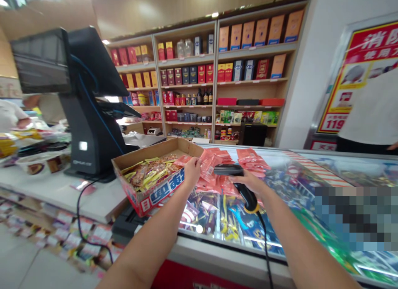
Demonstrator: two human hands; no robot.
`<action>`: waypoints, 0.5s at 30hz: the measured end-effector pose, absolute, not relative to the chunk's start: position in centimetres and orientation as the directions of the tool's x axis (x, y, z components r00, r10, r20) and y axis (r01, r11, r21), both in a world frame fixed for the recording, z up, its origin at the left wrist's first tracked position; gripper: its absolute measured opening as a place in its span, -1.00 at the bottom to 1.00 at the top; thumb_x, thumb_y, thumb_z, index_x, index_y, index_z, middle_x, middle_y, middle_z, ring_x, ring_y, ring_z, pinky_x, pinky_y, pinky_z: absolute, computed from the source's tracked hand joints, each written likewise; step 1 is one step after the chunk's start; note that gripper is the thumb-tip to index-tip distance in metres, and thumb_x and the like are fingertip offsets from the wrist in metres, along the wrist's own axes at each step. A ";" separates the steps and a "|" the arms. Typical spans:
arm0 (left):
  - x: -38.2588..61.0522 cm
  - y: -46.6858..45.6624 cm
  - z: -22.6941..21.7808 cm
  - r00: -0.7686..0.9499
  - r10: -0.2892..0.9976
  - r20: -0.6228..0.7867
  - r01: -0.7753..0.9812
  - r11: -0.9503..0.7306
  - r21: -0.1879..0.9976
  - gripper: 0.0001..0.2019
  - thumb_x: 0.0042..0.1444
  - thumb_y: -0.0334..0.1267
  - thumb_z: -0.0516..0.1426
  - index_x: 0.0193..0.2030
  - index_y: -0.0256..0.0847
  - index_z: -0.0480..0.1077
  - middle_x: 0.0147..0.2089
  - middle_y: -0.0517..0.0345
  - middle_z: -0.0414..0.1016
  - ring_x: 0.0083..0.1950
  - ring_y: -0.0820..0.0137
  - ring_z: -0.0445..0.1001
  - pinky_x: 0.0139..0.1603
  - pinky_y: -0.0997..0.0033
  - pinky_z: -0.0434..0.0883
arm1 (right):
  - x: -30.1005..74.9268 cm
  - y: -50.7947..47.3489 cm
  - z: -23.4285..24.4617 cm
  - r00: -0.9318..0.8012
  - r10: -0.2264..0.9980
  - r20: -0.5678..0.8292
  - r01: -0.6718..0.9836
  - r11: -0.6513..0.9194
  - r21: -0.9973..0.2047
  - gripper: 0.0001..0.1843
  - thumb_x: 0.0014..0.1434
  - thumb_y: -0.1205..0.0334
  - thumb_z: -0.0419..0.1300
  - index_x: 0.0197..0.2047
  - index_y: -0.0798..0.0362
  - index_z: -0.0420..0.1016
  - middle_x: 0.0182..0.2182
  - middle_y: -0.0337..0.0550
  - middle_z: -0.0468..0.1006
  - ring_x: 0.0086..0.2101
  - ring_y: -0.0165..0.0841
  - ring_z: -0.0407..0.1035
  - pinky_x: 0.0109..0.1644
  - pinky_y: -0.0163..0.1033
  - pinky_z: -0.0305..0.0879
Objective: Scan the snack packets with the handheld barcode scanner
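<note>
On the glass-topped case (199, 248): orange packets (251, 160) in a loose pile, just right of the open carton (169, 188). Left hand (192, 171) at the pile's left edge by the carton's corner, fingers pinched on an orange packet (209, 164). Right hand (247, 182) has its fingers wrapped around a black barcode scanner (247, 196), nose pointing left at that packet; its cord (265, 247) drops over the case's front edge.

Carton holds yellow-and-brown wrapped snacks (149, 173) and overhangs a dark unit (126, 227). Left of it, a two-screen till (93, 110) stands on the white tabletop (105, 202), with a black cable (78, 216) looping down the front. Bowl (40, 162) and piled goods behind. Boxed goods fill the back shelving (215, 94). Person in a white top (371, 110) on the far right; white sleeve (10, 115) at far left.

Readable: 消防 and 119 on the red-yellow poster (340, 94), "ife" on the left wall. Carton has big blue characters, partly behind the left arm; till lettering too faint to read. Packet print too small. Poster cut by frame and person. Pixelated patch (351, 218) covers part of the case at right. Wrapped goods under the glass blurred by glare.
</note>
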State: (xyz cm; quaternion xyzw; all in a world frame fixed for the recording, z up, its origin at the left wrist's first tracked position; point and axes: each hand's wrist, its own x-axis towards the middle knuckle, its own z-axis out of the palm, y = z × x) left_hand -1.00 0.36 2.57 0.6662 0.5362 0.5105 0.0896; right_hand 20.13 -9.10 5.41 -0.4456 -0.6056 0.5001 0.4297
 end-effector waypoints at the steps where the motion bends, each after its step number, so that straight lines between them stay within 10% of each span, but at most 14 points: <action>1: -1.1 0.3 3.4 -0.117 0.803 0.584 0.643 -0.387 0.661 -0.75 0.20 -0.23 -0.03 -0.38 -0.21 0.43 -0.36 0.12 0.53 -0.27 0.39 0.46 -0.22 0.46 0.29 | 19.8 -9.0 5.6 -0.230 0.970 0.082 0.100 0.108 -0.989 -0.69 -0.13 0.11 0.32 -0.31 0.11 0.49 -0.74 -0.28 0.43 -0.72 -0.41 0.29 -0.62 -0.33 0.22; 15: -7.5 5.5 13.1 -0.264 0.915 0.304 0.825 0.051 0.563 -0.68 0.20 -0.24 -0.02 -0.02 -0.25 0.45 0.00 -0.29 0.52 0.01 0.05 0.50 -0.07 0.12 0.36 | 12.8 -4.7 11.0 -0.146 0.970 0.196 -0.038 0.192 -0.981 -0.84 -0.13 0.24 0.33 -0.52 0.10 0.43 -0.64 -0.24 0.47 -0.71 -0.45 0.32 -0.65 -0.35 0.26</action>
